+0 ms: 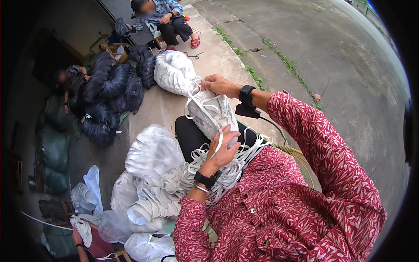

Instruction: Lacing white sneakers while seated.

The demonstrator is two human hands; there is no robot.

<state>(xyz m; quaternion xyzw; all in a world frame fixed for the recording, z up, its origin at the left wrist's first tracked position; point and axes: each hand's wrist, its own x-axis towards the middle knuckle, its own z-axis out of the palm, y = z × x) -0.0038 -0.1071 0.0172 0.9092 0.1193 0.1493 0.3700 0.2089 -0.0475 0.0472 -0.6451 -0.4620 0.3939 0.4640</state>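
Note:
A white shoe upper (212, 114) lies across my black-trousered lap, laces threaded loosely through its front. My left hand (221, 149) is closed around its near end, and one loose lace runs over the fingers. At the far end, my right hand (220, 86) pinches a white shoelace (197, 83) close to the upper; the fingertips are partly hidden. A thick tangle of white laces (209, 168) spreads over my lap, under and beside my left wrist. Just beyond the upper sits a rounded bundle of white uppers (174, 72).
To my left are plastic-wrapped white bundles (155, 153) and stacked pale uppers (155, 205). Farther off stands a heap of dark navy bundles (109, 87). Other people sit at the far side, left, and lower left. Yellow cords (301, 159) hang by my right side.

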